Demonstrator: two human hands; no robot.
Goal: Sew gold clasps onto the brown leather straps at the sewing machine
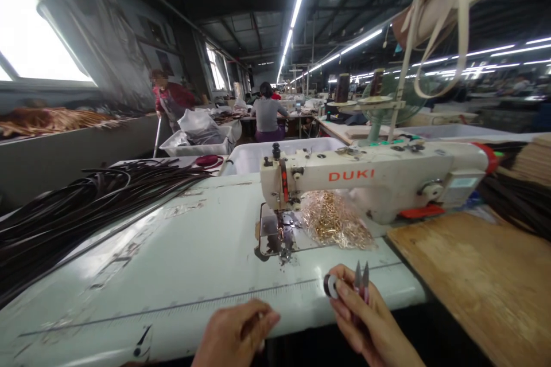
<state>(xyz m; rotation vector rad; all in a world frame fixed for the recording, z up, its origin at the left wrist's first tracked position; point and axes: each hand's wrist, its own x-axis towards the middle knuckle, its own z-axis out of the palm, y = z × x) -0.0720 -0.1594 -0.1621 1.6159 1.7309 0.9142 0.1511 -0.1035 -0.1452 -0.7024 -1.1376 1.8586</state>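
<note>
Above the front edge of the sewing table [206, 229], my right hand [365, 315] pinches a bobbin [330, 286] wound with dark thread between thumb and fingertips. Tucked in the same hand are thread snips [361, 281], their two pointed blades sticking up, apart at the tips. My left hand [236, 332] is to the left, closed, thumb and fingertips pressed together; anything in them is too small to make out. Behind both hands stands a DUKI sewing machine [314, 175]. A clear bag of gold-coloured metal pieces [336, 221] lies under its arm, beside the needle plate [269, 229].
Long dark strips [99, 200] cover the table's left side. A wooden board [482, 275] lies at right. White bins [241, 152] stand behind the machine; thread cones [342, 89] and a hanging bag [456, 6] are above. One person [267, 112] sits ahead, another [170, 97] stands left.
</note>
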